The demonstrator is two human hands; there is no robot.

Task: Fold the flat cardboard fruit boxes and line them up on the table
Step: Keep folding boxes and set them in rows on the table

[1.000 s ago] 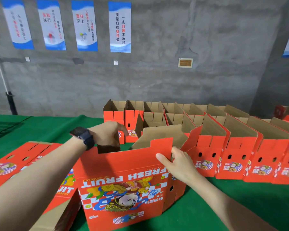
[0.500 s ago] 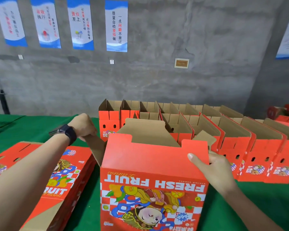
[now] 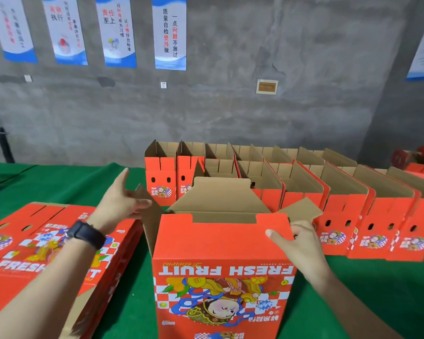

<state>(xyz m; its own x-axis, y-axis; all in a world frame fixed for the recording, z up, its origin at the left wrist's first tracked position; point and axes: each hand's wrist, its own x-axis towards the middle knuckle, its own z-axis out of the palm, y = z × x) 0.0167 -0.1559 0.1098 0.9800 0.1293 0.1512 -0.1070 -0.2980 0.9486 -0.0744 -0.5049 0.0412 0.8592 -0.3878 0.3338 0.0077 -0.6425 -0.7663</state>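
- Right grip (image 3: 301,248): clamped on the near right top corner of the fruit box (image 3: 220,265). I see the thumb flat on the red outer face and the fingers curled over the edge into the opening.
- Left grip (image 3: 123,204): apart, with the fingers held fairly straight and the thumb pointing up. The fingertips touch the left side flap (image 3: 146,216), which is splayed outward. A dark wristwatch (image 3: 86,233) sits on this wrist.
- Fruit box: it stands upright on the green surface (image 3: 59,182), directly in front of me between my two arms. The top is open, and the "FRESH FRUIT" print reads upside down from my view.
- Rear flap (image 3: 218,194): raised, brown inner side facing me.
- Right side flap (image 3: 301,211): angled outward, just beyond the right grip.
- Stack of flat boxes (image 3: 34,241): lies on the surface to the left, under my left forearm, just beside the fruit box.
- Folded boxes (image 3: 340,204): lined up in rows behind the fruit box, running from the centre to the right edge, tops open.
- Wall (image 3: 230,118): grey concrete, carrying posters (image 3: 169,33) and a small plaque (image 3: 266,86).
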